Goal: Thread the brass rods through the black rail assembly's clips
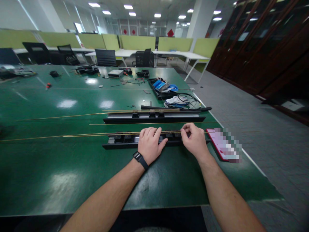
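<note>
A black rail (120, 146) reached toward the table's (101, 174) right edge.
The left hand (149, 143) spread over it, seemingly for steadiness — the right hand (195, 138), apart, pinched brass rods (96, 135), apparently keeping them in line.

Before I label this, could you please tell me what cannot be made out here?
Head view: near rail, its middle covered by the left hand.
Head view: right hand, anything inside it hidden by its fingers.
Head view: rod reaching the left edge, its end cut off there.
Head view: red-edged panel, its right part pixelated.
</note>
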{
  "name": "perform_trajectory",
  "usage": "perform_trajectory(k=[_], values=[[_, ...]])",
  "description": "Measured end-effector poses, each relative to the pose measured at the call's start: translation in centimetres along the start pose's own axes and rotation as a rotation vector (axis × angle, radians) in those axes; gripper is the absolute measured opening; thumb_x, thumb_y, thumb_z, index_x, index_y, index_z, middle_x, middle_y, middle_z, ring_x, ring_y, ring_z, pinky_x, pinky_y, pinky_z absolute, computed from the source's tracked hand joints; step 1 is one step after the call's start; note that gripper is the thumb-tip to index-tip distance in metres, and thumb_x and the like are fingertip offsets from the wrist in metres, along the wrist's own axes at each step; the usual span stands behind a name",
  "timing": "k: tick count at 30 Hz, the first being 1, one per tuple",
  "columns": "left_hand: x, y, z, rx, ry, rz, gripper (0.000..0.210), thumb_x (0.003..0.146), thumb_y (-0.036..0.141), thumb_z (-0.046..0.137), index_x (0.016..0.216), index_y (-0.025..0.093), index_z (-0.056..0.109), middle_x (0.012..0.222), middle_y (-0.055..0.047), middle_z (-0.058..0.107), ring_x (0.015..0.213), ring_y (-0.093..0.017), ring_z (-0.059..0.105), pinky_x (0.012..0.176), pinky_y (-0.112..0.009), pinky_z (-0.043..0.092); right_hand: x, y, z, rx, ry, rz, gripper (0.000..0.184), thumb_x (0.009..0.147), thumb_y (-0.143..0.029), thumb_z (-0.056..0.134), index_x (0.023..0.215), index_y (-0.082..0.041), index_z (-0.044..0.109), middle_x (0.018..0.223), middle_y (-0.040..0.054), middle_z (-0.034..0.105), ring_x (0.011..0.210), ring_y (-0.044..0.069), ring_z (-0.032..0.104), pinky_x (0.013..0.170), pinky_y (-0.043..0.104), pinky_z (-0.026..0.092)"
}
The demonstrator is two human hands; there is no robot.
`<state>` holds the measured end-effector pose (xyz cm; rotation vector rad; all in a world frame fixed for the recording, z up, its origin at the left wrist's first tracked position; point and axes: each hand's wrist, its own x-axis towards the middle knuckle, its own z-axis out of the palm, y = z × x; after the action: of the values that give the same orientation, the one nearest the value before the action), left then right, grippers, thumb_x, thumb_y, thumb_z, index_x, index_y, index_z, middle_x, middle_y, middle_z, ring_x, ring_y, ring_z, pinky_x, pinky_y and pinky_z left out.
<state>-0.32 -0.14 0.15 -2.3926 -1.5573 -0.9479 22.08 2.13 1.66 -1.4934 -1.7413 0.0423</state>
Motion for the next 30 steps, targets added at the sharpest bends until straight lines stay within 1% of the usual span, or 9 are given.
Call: perform_trajectory(k=[5, 11, 16, 22, 27, 30], values=[[-0.01, 0.05, -0.03, -0.004, 0.002, -0.003, 0.044, 0.101, 0.049, 0.06, 0.135, 0.021, 0.064, 0.124, -0.012, 0.072, 0.124, -0.029, 0.061, 0.109, -0.048, 0.04, -0.08, 0.14, 0.22, 0.0, -0.007, -0.026, 0.012, 0.091, -0.037, 0.062, 0.092, -0.024, 0.06, 0.078, 0.0015, 0.069, 0.075, 0.022, 0.063, 0.088, 0.041, 0.042], [0.03, 0.08, 0.0, -0.005, 0.006, -0.002, 0.044, 0.101, 0.048, 0.06, 0.135, 0.021, 0.064, 0.124, -0.012, 0.073, 0.124, -0.03, 0.062, 0.108, -0.049, 0.04, -0.16, 0.4, 0.42, -0.012, -0.007, -0.035, 0.011, 0.092, -0.035, 0.061, 0.092, -0.024, 0.06, 0.078, 0.0002, 0.068, 0.076, 0.021, 0.064, 0.091, 0.042, 0.04], [0.04, 0.04, -0.02, 0.0, -0.002, 0.002, 0.045, 0.101, 0.049, 0.059, 0.136, 0.02, 0.064, 0.124, -0.012, 0.072, 0.123, -0.03, 0.061, 0.108, -0.049, 0.04, -0.11, 0.23, 0.37, -0.019, -0.01, -0.037, 0.01, 0.091, -0.034, 0.061, 0.089, -0.024, 0.06, 0.075, -0.0005, 0.066, 0.07, 0.02, 0.06, 0.088, 0.041, 0.041], [0.08, 0.02, -0.03, -0.001, -0.001, 0.004, 0.045, 0.101, 0.049, 0.059, 0.136, 0.021, 0.064, 0.124, -0.012, 0.072, 0.123, -0.03, 0.062, 0.107, -0.048, 0.041, 0.06, 0.14, 0.15, -0.003, -0.003, -0.002, 0.011, 0.09, -0.035, 0.061, 0.088, -0.025, 0.059, 0.07, -0.0007, 0.065, 0.066, 0.02, 0.058, 0.079, 0.038, 0.042], [0.05, -0.02, -0.02, 0.0, -0.001, 0.009, 0.045, 0.101, 0.049, 0.059, 0.135, 0.02, 0.064, 0.123, -0.012, 0.072, 0.123, -0.029, 0.061, 0.108, -0.048, 0.041, 0.11, 0.21, -0.04, -0.015, 0.01, 0.034, 0.011, 0.088, -0.036, 0.062, 0.088, -0.025, 0.059, 0.069, -0.0003, 0.065, 0.066, 0.02, 0.059, 0.078, 0.038, 0.042], [0.03, -0.01, -0.05, 0.0, 0.001, 0.004, 0.045, 0.101, 0.049, 0.059, 0.135, 0.02, 0.064, 0.123, -0.011, 0.072, 0.123, -0.029, 0.061, 0.108, -0.048, 0.04, 0.09, 0.13, -0.1, -0.018, 0.01, 0.024, 0.01, 0.089, -0.035, 0.061, 0.087, -0.025, 0.059, 0.07, 0.0002, 0.066, 0.068, 0.021, 0.06, 0.079, 0.038, 0.043]])
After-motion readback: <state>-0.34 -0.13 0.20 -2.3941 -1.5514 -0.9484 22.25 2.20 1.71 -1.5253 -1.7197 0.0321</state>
